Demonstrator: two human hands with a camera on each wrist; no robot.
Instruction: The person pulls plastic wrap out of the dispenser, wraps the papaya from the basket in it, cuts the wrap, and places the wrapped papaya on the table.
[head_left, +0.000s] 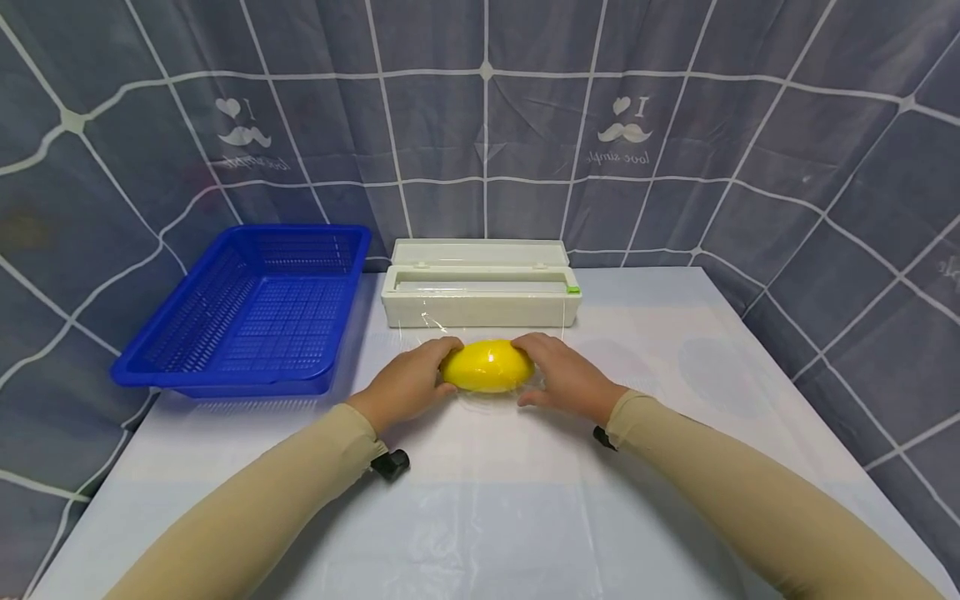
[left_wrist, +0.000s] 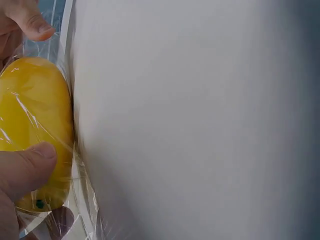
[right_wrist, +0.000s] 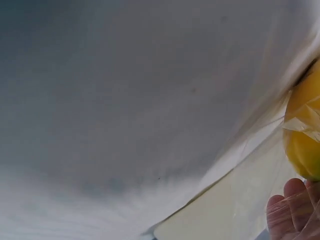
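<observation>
A glossy yellow mango (head_left: 489, 367) lies crosswise on the table, with clear cling film (left_wrist: 31, 117) over it. At its left end my left hand (head_left: 411, 379) holds it; in the left wrist view the thumb (left_wrist: 37, 160) presses on the film-covered skin. My right hand (head_left: 568, 379) is at the other end, its fingers by the far side and its thumb apart from the mango. Film also crosses the extended right fingers (right_wrist: 295, 207) in the right wrist view. Behind the mango stands a white cling film dispenser (head_left: 480, 310), lid raised, with film reaching from it toward the hands.
To the left is a blue plastic basket (head_left: 225, 379) with slatted walls. A green piece (head_left: 573, 290) sits at the dispenser's right front edge. White sheeting covers the table (head_left: 480, 517); a grey checked curtain (head_left: 435, 125) hangs behind and at both sides.
</observation>
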